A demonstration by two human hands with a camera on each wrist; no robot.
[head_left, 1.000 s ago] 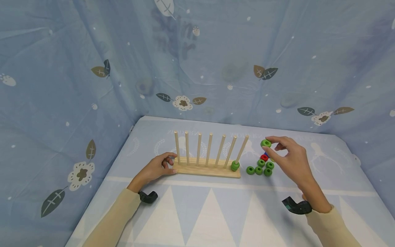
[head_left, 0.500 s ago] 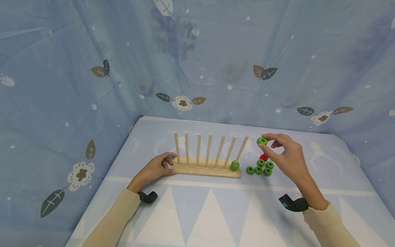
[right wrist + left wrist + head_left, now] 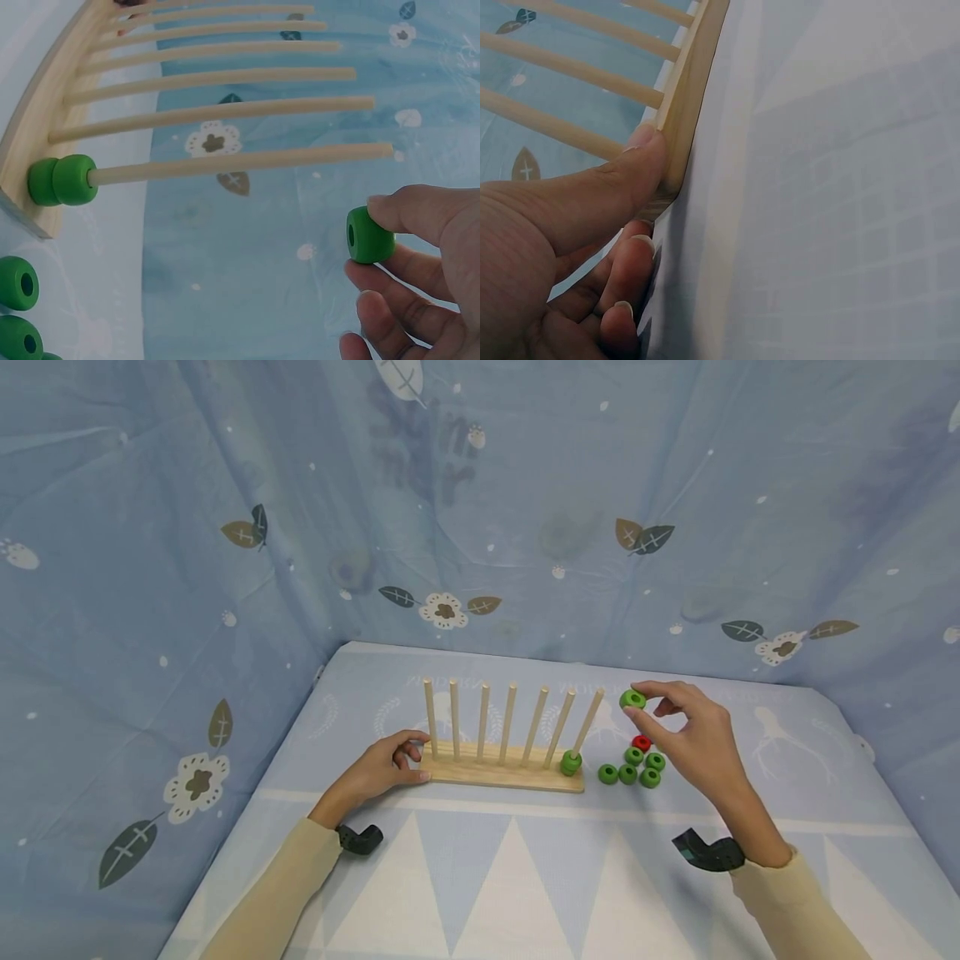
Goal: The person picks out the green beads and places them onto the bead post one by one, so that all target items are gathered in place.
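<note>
1. Two-handed, working over a pale table patterned with white triangles at its near side; wearing beige sleeves and, on each wrist, a black camera.
2. Gripping the stand at its left end with the left hand; in the left-wrist view, pressing the thumb on the wood and curling the other fingers in around the end.
3. Bearing, on that stand, seven pegs in a row, and two stacked beads, both green, at the foot of the rightmost peg.
4. Counting five loose beads, also green, on the table just right of the stand; spotting a red bead just beyond them.
5. Pinching the raised bead, green too, between thumb and fingers of the right hand; holding it above the table, near the rightmost peg's top but apart from it; in the right-wrist view, turning its hole leftward.
6. Backing everything with a blue curtain printed with leaves and flowers.
</note>
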